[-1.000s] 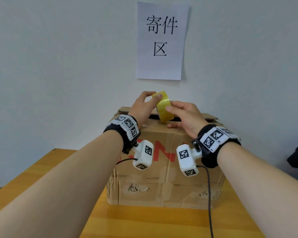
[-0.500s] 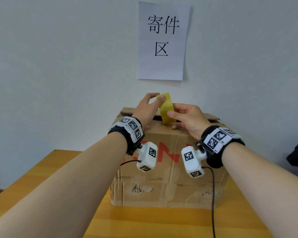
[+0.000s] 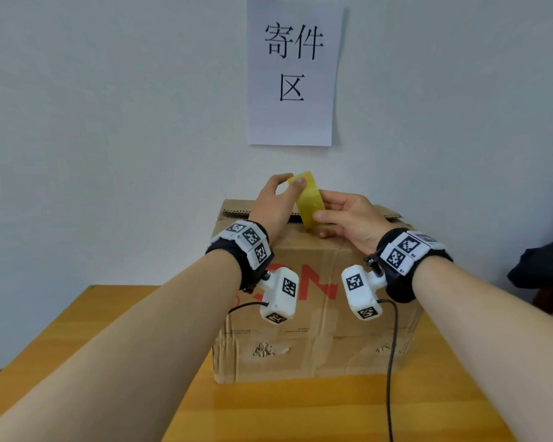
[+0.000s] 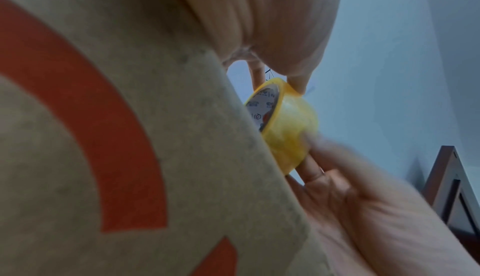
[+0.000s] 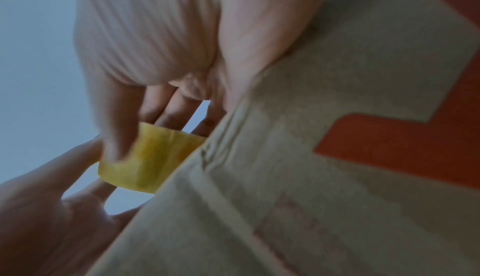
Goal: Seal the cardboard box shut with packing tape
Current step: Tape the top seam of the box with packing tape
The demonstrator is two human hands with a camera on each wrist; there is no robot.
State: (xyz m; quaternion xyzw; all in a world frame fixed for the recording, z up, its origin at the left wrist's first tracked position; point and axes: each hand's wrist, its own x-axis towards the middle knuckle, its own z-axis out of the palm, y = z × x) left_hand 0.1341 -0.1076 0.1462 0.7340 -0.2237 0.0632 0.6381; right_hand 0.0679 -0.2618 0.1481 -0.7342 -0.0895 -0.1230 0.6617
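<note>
one wooden table [image 3: 300, 409] is being occupied by one cardboard box [image 3: 316, 333], which is being kept against the wall below one paper sign [image 3: 292, 71]. the box is being judged light but stiff, with worn, creased faces that are likely to dent under pressure; hold is best being taken at the corners or top edges. two hands are being counted. one yellow tape roll [image 3: 308, 199] is being held on edge above the top of the box, near its far edge. the left hand [image 3: 276, 202] is being closed on the upper rim of the roll in a pinching grip, and the right hand [image 3: 348, 218] is being closed on its lower outer band between thumb and fingers. the roll is being judged light, rigid and smooth; the film is thin and sticky, and is best being taken at its free end, which cannot be located here.
</note>
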